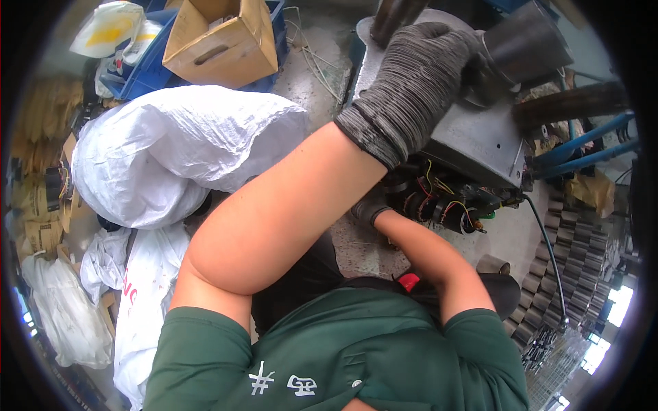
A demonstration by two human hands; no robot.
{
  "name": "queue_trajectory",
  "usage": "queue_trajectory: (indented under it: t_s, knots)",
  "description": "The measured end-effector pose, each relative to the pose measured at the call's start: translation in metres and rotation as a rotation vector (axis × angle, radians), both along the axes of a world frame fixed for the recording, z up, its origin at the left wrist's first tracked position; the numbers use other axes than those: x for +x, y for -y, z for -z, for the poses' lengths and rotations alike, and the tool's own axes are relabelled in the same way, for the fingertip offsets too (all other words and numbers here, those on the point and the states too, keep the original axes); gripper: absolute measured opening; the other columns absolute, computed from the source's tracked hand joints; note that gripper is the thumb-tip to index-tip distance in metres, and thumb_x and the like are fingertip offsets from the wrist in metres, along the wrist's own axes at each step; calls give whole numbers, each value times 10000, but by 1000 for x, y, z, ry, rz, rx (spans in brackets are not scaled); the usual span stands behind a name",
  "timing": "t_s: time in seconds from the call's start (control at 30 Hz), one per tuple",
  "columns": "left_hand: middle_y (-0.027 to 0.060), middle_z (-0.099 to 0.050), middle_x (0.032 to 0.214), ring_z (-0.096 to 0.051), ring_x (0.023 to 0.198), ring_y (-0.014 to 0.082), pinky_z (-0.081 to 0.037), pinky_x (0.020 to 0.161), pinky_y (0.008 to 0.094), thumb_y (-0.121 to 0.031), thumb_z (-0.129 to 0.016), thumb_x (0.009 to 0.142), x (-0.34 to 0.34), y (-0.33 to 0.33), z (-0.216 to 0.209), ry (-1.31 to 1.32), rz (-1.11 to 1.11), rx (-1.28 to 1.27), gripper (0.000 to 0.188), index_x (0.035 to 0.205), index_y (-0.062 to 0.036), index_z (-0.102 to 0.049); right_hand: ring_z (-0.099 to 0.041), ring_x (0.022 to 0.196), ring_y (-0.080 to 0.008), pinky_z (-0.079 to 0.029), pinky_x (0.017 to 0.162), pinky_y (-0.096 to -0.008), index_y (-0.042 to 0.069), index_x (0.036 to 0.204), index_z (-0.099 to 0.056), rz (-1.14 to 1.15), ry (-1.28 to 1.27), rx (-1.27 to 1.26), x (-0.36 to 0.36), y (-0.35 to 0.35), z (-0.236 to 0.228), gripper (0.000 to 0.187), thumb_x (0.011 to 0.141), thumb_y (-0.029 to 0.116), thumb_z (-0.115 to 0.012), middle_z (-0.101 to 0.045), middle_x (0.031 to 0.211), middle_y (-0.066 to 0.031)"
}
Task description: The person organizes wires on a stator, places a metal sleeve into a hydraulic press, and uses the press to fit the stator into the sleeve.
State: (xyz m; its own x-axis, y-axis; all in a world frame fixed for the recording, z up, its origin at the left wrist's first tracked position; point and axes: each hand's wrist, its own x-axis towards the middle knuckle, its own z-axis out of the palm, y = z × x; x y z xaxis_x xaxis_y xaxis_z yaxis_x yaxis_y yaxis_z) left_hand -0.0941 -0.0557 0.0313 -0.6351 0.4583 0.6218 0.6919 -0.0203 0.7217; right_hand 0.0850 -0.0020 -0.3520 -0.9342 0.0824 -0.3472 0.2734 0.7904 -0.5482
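My left hand [418, 85], in a dark grey ribbed work glove, reaches up over the grey metal machine table [473, 144]. Its fingers are curled in beside a dark, flared metal cylinder [528, 44]; what they hold, if anything, is hidden behind the glove. Lower down, below the table's near edge, my right hand [371, 205] is also gloved. Its fingers are lost in shadow and behind my left forearm. Close to it are dark round parts with yellow and red wires [439, 205]. A dark upright post [397, 19] rises at the table's far left.
White woven sacks [171, 151] bulge at the left. Beyond them a cardboard box [219, 44] sits in a blue crate [147, 65]. Stacked metal cylinders [569, 260] line the right, near a black hose [545, 233]. Blue bars [582, 147] and a dark horizontal shaft [572, 106] flank the table.
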Motion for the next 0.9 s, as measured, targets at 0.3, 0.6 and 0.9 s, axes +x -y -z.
queue_trajectory:
  t_s: [0.3,0.6,0.9]
  knots:
    - [144,-747,995,-760,897,259,-621,845,364,-290,-647,1000,6,-14,-4,916,398,382,329,1072,27,-699,-656,867,-191,-520,778,-355,5,1077,-697,193,53,-603,66,-93,-188,384,953,362,-623,-696,937,-104]
    - [69,-716,1002,-673,923,161,-562,795,292,-338,-645,990,46,-41,7,957,510,110,324,1126,-46,-676,-715,943,-243,-573,913,-419,35,1089,-707,777,-393,-1626,104,-151,-352,298,911,260,-626,-748,1005,-83]
    - [131,-583,1385,-554,1278,202,-467,1101,385,-216,-667,1014,142,-63,15,772,784,-124,664,1559,-62,-320,-689,829,-220,-578,793,-357,66,934,-688,1053,-726,-1638,115,-163,-368,204,909,252,-607,-707,865,-64]
